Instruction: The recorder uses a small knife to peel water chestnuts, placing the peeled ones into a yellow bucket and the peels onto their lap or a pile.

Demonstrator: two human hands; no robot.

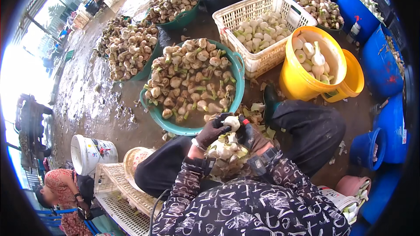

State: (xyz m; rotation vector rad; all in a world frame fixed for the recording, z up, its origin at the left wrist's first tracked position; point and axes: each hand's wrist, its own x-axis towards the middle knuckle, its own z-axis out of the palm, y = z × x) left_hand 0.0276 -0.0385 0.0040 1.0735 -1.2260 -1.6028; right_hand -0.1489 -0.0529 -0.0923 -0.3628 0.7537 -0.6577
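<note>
My left hand point(211, 132), in a dark glove, grips a whitish garlic bulb point(232, 123) in front of my lap. Close on the bulb's right side is my right hand point(246, 134), also gloved, with something red at its fingers; whether it holds a tool cannot be told. Peeled garlic leaves and skins point(226, 150) lie heaped beneath both hands. Just beyond them stands a teal tub point(241, 82) with unpeeled garlic bulbs in brownish water. Cleaned bulbs fill part of a yellow bucket point(292, 78) and a white plastic crate point(254, 64) farther off.
More tubs of unpeeled garlic point(131, 50) stand beyond on the wet floor point(82, 88). Blue barrels point(382, 62) line the right side. A white bucket point(93, 154) and white crates point(124, 190) are at the left, near a bent-over person point(62, 183).
</note>
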